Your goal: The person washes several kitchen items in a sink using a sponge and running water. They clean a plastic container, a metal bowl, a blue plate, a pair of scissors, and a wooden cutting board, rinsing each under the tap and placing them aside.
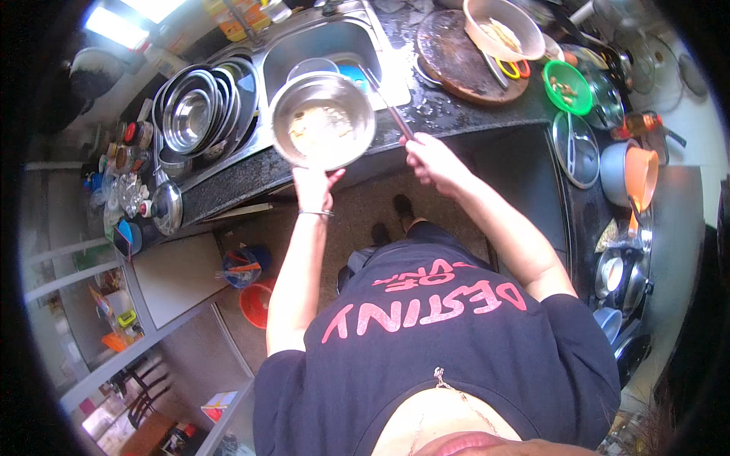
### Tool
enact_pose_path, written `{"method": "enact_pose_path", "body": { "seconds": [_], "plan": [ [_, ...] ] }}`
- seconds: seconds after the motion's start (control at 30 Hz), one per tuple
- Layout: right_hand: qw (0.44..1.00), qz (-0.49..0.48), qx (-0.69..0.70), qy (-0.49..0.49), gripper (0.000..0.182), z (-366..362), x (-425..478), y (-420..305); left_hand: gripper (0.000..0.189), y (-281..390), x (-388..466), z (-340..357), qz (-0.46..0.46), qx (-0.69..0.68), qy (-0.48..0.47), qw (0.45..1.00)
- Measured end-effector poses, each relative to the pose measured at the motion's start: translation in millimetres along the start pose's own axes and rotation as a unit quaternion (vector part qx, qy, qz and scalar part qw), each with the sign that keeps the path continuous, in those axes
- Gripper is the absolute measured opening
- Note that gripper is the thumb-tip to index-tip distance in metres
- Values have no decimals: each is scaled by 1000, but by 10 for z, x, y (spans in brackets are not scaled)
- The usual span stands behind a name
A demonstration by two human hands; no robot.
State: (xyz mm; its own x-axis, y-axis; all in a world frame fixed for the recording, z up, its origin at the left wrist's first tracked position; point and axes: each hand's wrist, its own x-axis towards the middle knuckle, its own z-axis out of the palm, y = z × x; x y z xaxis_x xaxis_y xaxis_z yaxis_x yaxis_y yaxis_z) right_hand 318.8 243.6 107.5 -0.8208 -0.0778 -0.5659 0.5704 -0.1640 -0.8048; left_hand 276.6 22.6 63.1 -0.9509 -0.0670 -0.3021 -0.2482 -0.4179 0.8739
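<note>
My left hand (312,187) grips the near rim of a round stainless steel bowl (278,122), which is tilted at the front edge of the sink. Pale yellowish pieces (322,128) lie in the bowl under strong glare, too bright to name. To the bowl's right, my right hand (429,159) is closed on the dark end of a pair of chopsticks (393,108). Their tips point up and left, towards the sink basin (319,43), and are apart from the bowl's contents. Behind the bowl, a clear round rim and something blue show in the basin.
Nested steel bowls (191,119) stand left of the sink. On the right are a round wooden chopping board (456,68) with scissors (507,71), a pale basin (533,34), a green basket (584,88) and a glass lid (576,151). A red bucket (255,305) stands on the floor.
</note>
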Motion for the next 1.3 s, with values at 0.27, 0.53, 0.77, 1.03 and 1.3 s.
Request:
{"method": "enact_pose_path", "body": {
  "seconds": [0.27, 0.53, 0.77, 1.03, 1.3],
  "plan": [
    [973, -20, -219, 63, 24, -288, 2187, -138, 43, 317, 486, -571, -2, 15, 70, 997],
    [770, -425, -470, 77, 45, 395, 3285, -1059, 47, 325, 952, -534, -95, 9, -12, 995],
    [813, -481, -295, -143, 36, 1080, 4746, -1669, 41, 184, 1562, -230, -175, 51, -20, 983],
    [884, -248, -279, -280, 39, 1139, 4694, -1754, 38, 113, 1878, -61, -147, 133, 47, 979],
    [891, -170, -279, -314, 43, 1084, 4736, -1828, 37, -95, 2272, 73, -203, 93, -12, 975]
  ]
}}
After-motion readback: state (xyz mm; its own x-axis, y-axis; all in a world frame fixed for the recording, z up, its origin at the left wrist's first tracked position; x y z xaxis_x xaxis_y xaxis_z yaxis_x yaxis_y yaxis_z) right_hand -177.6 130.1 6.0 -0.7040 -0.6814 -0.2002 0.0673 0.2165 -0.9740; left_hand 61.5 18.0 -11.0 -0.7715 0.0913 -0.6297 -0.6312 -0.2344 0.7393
